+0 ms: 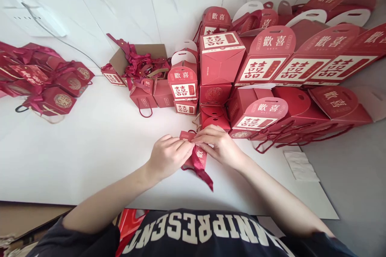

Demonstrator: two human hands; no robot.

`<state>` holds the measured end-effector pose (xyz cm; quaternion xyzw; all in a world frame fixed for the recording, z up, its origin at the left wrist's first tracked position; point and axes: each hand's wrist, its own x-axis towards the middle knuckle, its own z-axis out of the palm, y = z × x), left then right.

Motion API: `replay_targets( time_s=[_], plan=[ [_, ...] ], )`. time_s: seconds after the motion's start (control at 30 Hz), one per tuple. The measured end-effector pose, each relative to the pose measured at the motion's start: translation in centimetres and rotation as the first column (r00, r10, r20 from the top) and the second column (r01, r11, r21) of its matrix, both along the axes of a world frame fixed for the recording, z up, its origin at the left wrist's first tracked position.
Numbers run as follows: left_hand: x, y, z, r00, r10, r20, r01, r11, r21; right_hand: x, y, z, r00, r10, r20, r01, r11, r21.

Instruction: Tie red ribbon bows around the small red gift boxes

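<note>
A small red gift box (201, 160) with printed characters and cord handles stands on the white table, partly covered by my hands. Across it runs a dark red ribbon (202, 173), one tail hanging toward me. My left hand (170, 154) is closed at the box's left side, its fingertips pinching the ribbon near the top. From the other side my right hand (219, 144) comes in, thumb and fingers pressed together on the same ribbon. The fingertips of both hands nearly meet, hiding the spot where the ribbon crosses.
Stacked red gift boxes (265, 58) fill the back right, with cord handles hanging forward. A cardboard box (119, 61) of ribbons is by the wall. Ribboned boxes (62, 100) are grouped at left. A tissue packet (301, 166) lies near the white table's (99, 160) right edge.
</note>
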<state>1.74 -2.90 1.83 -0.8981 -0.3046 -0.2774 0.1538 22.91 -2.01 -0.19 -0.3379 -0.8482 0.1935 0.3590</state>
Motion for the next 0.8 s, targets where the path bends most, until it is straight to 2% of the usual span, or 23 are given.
replay_targets(
  time_s=[0.2, 0.4, 0.5, 0.6, 0.67, 0.8],
  plan=[
    [-0.4, 0.2, -1.0, 0.999, -0.005, 0.051, 0.005, 1.000, 0.013, -0.3, 0.0, -0.2, 0.998, 0.005, -0.060, -0.006, 1.000, -0.022],
    [-0.4, 0.3, -0.8, 0.999, -0.022, 0.031, 0.021, 0.999, 0.026, -0.3, -0.3, 0.1, 0.999, -0.048, 0.011, 0.045, 0.987, 0.154],
    [-0.4, 0.2, -0.7, 0.999, -0.028, 0.033, 0.027, 0.999, 0.037, 0.0, -0.2, 0.6, 0.997, -0.074, -0.018, 0.075, 0.995, 0.059],
    [-0.4, 0.2, -0.5, 0.999, -0.040, 0.021, 0.039, 0.998, 0.056, -0.1, 0.0, 0.8, 0.999, 0.004, -0.032, -0.005, 0.999, -0.033],
    [-0.4, 0.1, -0.5, 0.999, -0.049, 0.013, 0.048, 0.997, 0.063, -0.3, 0.1, 0.7, 0.998, 0.033, -0.051, -0.034, 0.999, -0.016],
    [-0.4, 0.1, -0.5, 0.999, -0.041, 0.024, 0.039, 0.997, 0.070, -0.4, 0.0, 0.6, 0.999, -0.011, -0.030, 0.013, 0.998, 0.068]
  ],
)
